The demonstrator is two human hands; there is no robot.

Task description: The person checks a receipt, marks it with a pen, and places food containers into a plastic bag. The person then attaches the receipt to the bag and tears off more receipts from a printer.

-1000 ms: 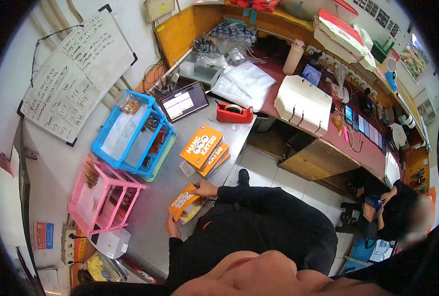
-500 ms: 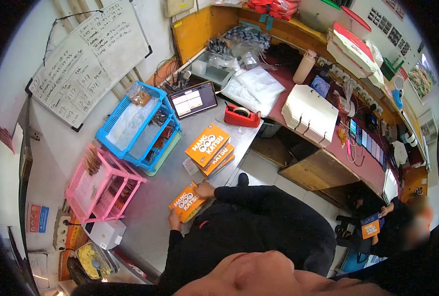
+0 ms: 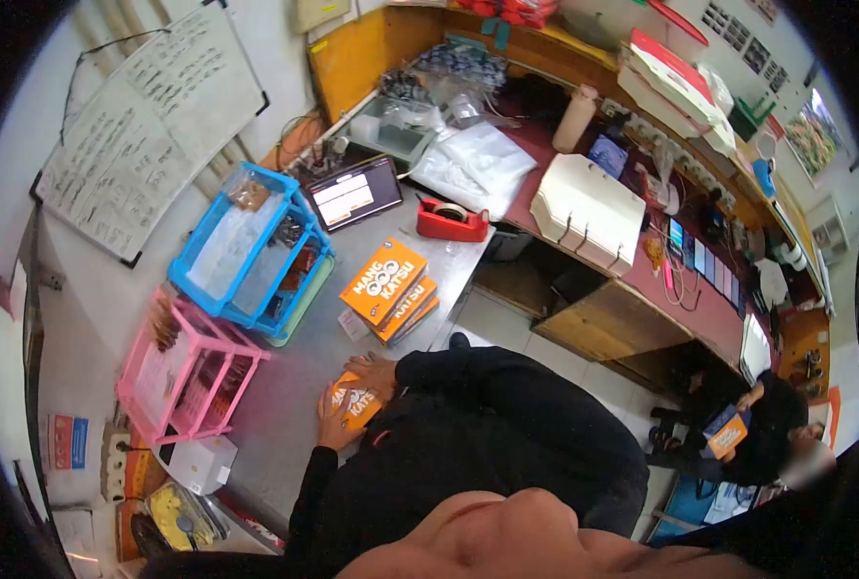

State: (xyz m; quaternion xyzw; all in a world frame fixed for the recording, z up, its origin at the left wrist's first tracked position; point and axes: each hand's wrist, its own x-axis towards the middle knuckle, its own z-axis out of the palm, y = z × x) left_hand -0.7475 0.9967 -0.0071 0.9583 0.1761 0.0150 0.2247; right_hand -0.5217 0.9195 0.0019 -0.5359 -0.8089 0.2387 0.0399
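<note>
An orange box with white "MANG KATSU" lettering (image 3: pixel 359 409) rests at the near edge of the steel table, close against my body. My left hand (image 3: pixel 335 425) grips its left and near side, with the fingers along the edge. From the far side, my right hand (image 3: pixel 374 374) holds the same box, its fingers spread across part of the top print. Just beyond my right hand, a stack of matching orange boxes (image 3: pixel 386 278) stands on the table. The undersides of both hands are hidden.
A pink rack (image 3: pixel 190 372) and a blue rack (image 3: pixel 241 246) line the table's far side. Behind the stack are a tablet (image 3: pixel 355 193) and a red tape dispenser (image 3: pixel 452 222). At right, a co-worker holds another orange box (image 3: pixel 725 431) beside a counter with phones.
My right hand has gone from gripping the box's far corner to lying over its top. My left hand has moved up along the edge. The whole view has shifted slightly.
</note>
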